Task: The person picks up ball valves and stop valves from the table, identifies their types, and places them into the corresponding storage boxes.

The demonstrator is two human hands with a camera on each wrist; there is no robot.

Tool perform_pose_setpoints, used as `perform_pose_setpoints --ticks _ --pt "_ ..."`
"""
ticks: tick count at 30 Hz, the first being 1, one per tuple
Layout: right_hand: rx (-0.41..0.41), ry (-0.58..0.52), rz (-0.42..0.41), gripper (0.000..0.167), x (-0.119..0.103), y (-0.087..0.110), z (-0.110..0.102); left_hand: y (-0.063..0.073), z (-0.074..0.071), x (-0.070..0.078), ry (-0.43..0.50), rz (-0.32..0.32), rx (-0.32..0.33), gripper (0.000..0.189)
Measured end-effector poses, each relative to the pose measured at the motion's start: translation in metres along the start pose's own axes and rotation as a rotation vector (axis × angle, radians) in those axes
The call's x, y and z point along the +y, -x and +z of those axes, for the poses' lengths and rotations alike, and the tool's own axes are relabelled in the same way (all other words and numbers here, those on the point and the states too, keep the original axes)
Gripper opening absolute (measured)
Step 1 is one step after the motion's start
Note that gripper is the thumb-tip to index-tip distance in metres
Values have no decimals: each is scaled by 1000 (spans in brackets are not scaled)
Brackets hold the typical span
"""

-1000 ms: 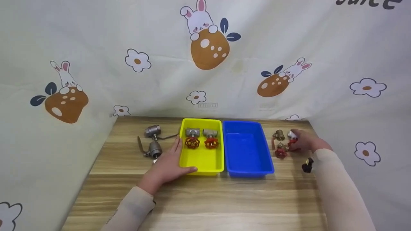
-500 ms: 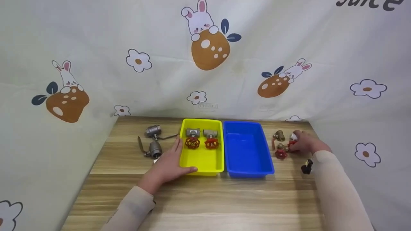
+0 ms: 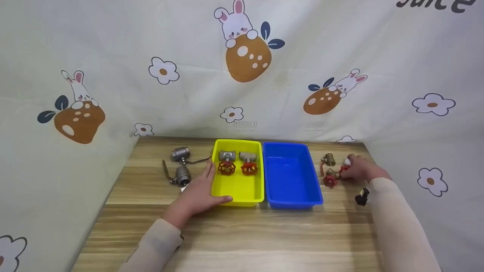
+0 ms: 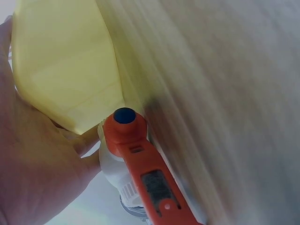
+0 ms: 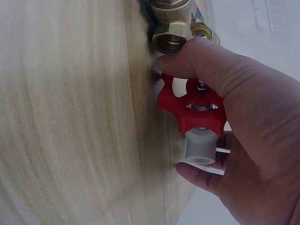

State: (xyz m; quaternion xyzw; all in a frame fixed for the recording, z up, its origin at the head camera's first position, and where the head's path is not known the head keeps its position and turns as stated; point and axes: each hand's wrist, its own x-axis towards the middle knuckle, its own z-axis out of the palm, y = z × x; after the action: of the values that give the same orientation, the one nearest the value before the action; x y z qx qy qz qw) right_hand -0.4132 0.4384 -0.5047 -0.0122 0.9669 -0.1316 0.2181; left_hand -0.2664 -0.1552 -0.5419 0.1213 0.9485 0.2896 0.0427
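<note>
woodgrain tabletop (image 3: pixel 264 238), rabbit-print cloth (image 3: pixel 189 109), left hand (image 3: pixel 198 195) spread against yellow bin (image 3: pixel 239 189), right hand (image 3: pixel 359 169) round valve (image 5: pixel 202 123)

At right in the head view, the right hand (image 3: pixel 358 168) partly hid a red-wheeled white valve (image 3: pixel 346 163); left of centre, the left hand (image 3: pixel 197 193) covered most of a white piece (image 3: pixel 183 188). Upper-right lettering (image 3: pixel 438 5) was cut off.

Large black lettering (image 3: pixel 436 4), cut off at the top, seems to read "Juice" on the white, rabbit-printed fabric curtain (image 3: pixel 295 34). Small boxed print (image 3: pixel 245 124) above the brown wood-grain table's back edge and tiny dark sleeve print (image 3: pixel 132 253) are illegible.
</note>
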Motion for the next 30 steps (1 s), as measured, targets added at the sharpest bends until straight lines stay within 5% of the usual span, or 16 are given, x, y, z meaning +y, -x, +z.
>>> perform_pose_setpoints --ticks 15,30 --pt "71 -19 -40 96 -3 12 -3 1 -2 2 -15 0 -3 134" --pt "85 -117 -66 113 -9 13 -13 0 0 0 -6 8 4 136"
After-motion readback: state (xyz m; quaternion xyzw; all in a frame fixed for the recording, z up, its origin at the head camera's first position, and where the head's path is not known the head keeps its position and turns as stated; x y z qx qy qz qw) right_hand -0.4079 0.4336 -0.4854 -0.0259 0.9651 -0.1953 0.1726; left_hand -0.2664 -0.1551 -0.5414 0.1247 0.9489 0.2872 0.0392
